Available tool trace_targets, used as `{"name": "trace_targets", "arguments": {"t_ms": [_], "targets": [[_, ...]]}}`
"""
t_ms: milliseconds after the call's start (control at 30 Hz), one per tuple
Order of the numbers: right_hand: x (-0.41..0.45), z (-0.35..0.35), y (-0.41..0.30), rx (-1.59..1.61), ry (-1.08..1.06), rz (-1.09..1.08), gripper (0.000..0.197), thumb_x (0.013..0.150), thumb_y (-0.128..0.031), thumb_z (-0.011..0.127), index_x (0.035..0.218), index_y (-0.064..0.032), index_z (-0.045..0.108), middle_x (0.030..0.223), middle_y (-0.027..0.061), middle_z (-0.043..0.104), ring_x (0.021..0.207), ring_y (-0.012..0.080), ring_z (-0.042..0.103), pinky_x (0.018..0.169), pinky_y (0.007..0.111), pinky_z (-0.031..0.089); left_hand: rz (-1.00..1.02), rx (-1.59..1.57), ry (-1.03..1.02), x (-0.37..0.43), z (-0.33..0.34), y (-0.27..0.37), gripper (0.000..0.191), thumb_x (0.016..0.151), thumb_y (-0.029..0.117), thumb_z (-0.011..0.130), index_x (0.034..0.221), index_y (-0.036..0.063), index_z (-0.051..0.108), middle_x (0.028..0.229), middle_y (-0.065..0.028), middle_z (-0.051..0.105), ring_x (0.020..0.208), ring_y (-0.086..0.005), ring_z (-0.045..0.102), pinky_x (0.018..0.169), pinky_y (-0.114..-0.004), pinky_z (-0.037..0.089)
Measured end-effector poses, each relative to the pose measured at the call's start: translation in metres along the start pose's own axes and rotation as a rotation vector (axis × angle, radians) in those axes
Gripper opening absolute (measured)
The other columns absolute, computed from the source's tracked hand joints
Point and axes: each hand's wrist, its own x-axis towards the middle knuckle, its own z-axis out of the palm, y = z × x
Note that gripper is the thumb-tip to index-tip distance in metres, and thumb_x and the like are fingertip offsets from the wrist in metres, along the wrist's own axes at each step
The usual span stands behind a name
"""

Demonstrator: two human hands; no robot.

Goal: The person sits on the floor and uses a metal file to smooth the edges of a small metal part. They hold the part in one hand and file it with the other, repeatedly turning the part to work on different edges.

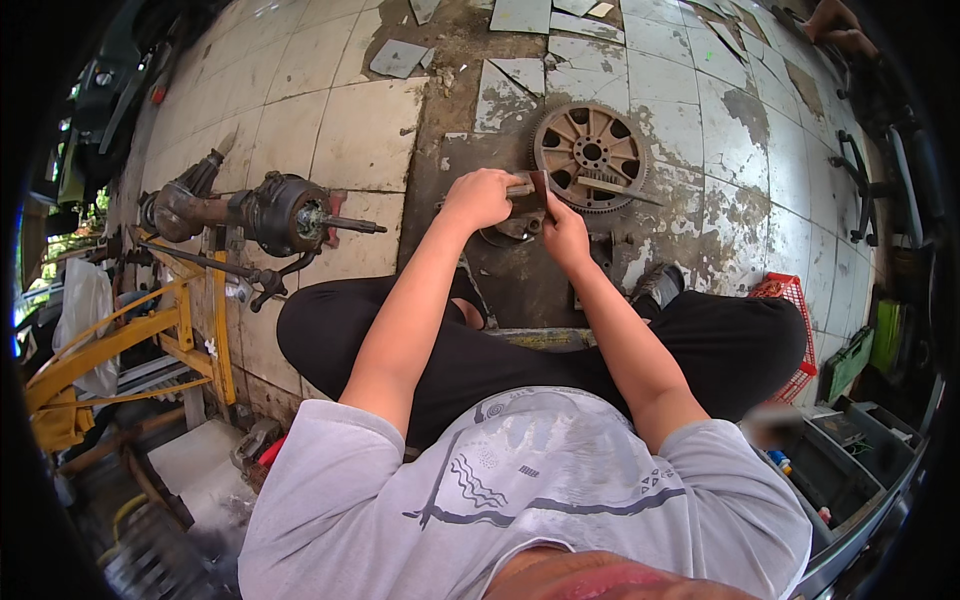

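My right hand (566, 231) pinches a folded brown strip (539, 186) that looks like sandpaper. My left hand (484, 196) grips a small metal part (519, 192), and the strip lies against that part's right end. Just below the hands a round metal housing (514, 231) rests on the dark floor mat (517, 281), partly hidden by my left hand and wrist. Beyond my right hand lies a rusty flywheel with a toothed ring gear (589, 154). Across its lower edge rests a long tool (600, 184), seemingly a wire brush.
At left stands an axle assembly (289, 214) with a protruding shaft (352, 223), beside a yellow metal frame (184, 319). Broken tiles (397, 58) lie ahead. A red plastic basket (799, 330) is beyond my right knee, with a grey compartmented tray (840, 469) behind it.
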Motion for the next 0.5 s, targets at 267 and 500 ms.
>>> {"name": "trace_targets", "arguments": {"t_ms": [267, 500], "targets": [[0.0012, -0.0007, 0.0008, 0.095, 0.048, -0.174, 0.070, 0.091, 0.006, 0.057, 0.156, -0.0183, 0.063, 0.148, 0.0144, 0.070, 0.131, 0.0371, 0.069, 0.108, 0.044, 0.056, 0.035, -0.028, 0.034, -0.0016, 0.0001, -0.0019, 0.052, 0.083, 0.012, 0.067, 0.134, 0.0193, 0.079, 0.127, -0.0131, 0.079, 0.118, -0.0362, 0.074, 0.103, -0.050, 0.060], [0.0012, 0.0009, 0.0030, 0.065, 0.093, -0.280, 0.071, 0.090, 0.006, 0.056, 0.156, -0.0201, 0.063, 0.149, 0.0132, 0.070, 0.132, 0.0361, 0.069, 0.107, 0.044, 0.057, 0.009, -0.017, 0.012, 0.0010, 0.0005, -0.0032, 0.055, 0.083, 0.011, 0.067, 0.136, 0.0196, 0.079, 0.126, -0.0143, 0.079, 0.118, -0.0364, 0.074, 0.104, -0.050, 0.060]]}}
